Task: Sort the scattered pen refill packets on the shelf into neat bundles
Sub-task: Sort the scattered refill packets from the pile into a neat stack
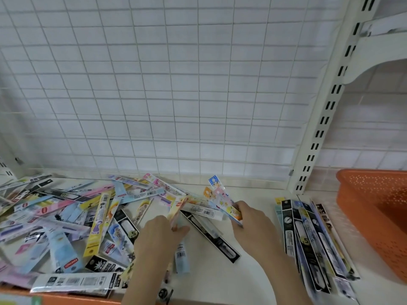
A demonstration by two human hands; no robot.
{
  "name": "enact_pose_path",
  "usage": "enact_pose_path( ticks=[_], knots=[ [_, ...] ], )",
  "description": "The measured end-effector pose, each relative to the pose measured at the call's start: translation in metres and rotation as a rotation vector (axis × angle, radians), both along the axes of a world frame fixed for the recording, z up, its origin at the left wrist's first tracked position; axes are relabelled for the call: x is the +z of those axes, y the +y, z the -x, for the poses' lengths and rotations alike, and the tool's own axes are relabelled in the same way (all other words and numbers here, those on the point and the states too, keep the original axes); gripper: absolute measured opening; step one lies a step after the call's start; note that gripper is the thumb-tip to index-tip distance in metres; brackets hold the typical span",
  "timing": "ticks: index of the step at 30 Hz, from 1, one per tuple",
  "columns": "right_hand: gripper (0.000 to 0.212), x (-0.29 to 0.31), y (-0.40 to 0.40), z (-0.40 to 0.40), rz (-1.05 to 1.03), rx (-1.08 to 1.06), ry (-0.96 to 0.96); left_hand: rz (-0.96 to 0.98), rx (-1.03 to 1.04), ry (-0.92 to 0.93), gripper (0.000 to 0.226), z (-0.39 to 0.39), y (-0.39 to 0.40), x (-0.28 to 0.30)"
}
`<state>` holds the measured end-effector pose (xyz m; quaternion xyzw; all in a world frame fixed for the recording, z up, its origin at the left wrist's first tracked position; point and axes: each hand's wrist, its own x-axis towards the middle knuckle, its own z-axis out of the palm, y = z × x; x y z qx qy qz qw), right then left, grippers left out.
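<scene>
A loose heap of colourful pen refill packets [66, 219] covers the left half of the white shelf [248, 280]. To the right lies a straightened bundle of packets [312, 245], mostly black and blue ones. My left hand [158, 238] pinches a pinkish-yellow packet [179, 209] by its lower end. My right hand [251, 223] grips a few cartoon-printed packets [220, 194] that fan up and to the left. A long black packet [211, 236] lies on the shelf between my hands.
An orange perforated basket [378, 216] stands at the far right. A white wire grid panel [176, 95] forms the back wall. A slotted white upright [323, 119] stands right of it. The shelf's orange front edge [72, 300] runs along the bottom left.
</scene>
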<state>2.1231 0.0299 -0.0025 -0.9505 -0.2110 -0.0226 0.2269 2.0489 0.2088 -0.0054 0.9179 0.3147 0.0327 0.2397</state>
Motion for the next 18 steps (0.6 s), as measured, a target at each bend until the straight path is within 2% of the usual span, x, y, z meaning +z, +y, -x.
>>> enact_pose_path(
  ticks=[3, 10, 13, 18],
  knots=[
    [0.029, 0.0, -0.004, -0.001, -0.007, -0.011, -0.001, -0.005, 0.003, 0.033, 0.044, -0.003, -0.004, -0.004],
    [0.028, -0.003, -0.002, 0.001, 0.002, -0.018, 0.012, -0.061, -0.075, 0.108, 0.02, -0.007, 0.002, 0.0],
    [0.028, -0.003, -0.001, 0.002, -0.005, -0.015, 0.015, 0.01, -0.114, 0.111, 0.027, -0.005, 0.006, 0.002],
    [0.032, -0.001, 0.005, 0.004, -0.062, -0.021, 0.046, 0.111, -0.201, -0.019, 0.036, 0.008, 0.014, 0.022]
  ],
)
